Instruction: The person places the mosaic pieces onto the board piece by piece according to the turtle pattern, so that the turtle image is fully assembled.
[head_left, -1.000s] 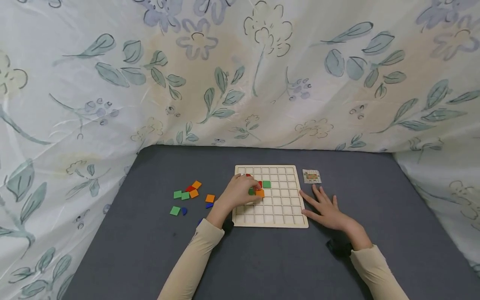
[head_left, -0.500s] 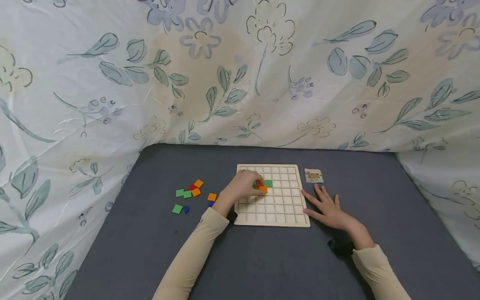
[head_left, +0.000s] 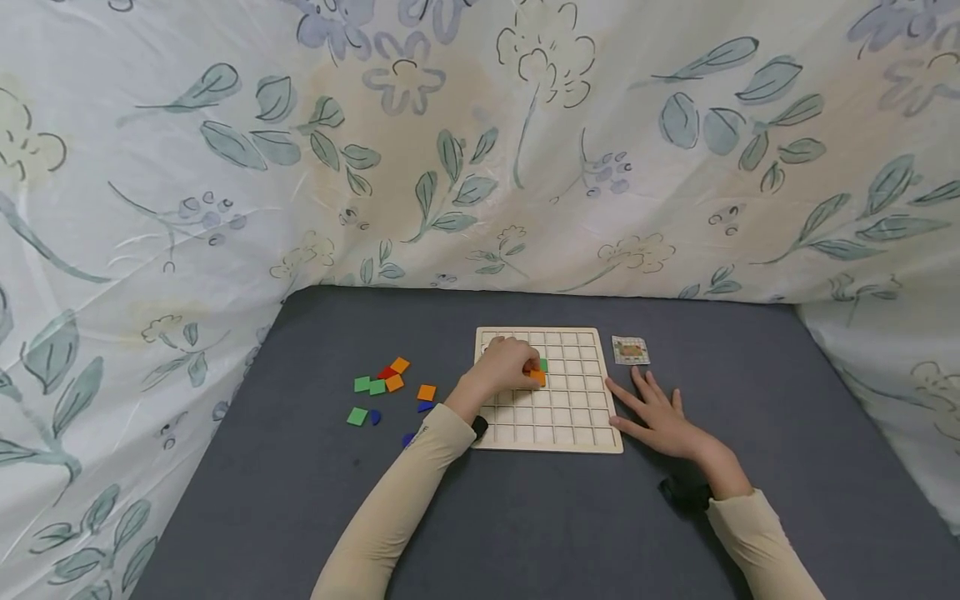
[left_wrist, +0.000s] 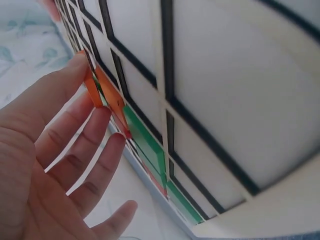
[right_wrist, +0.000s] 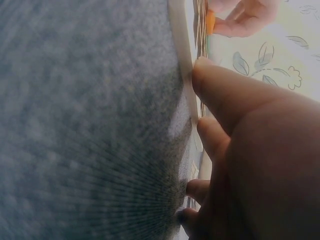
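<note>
My left hand [head_left: 504,365] reaches over the pale gridded board [head_left: 558,421]. In the left wrist view, its thumb and fingertips pinch an orange square tile [left_wrist: 92,90] at the grid surface. Right beside this tile, another orange tile [left_wrist: 111,92] and green tiles [left_wrist: 145,137] sit in the grid, with thin red edges showing among them. From the head view the hand covers most of these, leaving a green tile [head_left: 543,365] partly visible. My right hand [head_left: 667,425] lies with fingers spread, thumb and index fingertips touching the board's right edge.
Left of the board, loose green tiles [head_left: 357,416], orange tiles [head_left: 427,392], a red tile [head_left: 387,372] and blue rounded pieces [head_left: 376,417] lie on the dark grey tabletop [head_left: 555,525]. A small printed card [head_left: 630,351] lies beyond my right fingertips. Floral cloth [head_left: 450,167] hangs behind.
My left hand has shifted rightward and slightly away across the board, near the orange and green tiles. The right hand stays at the board's edge.
</note>
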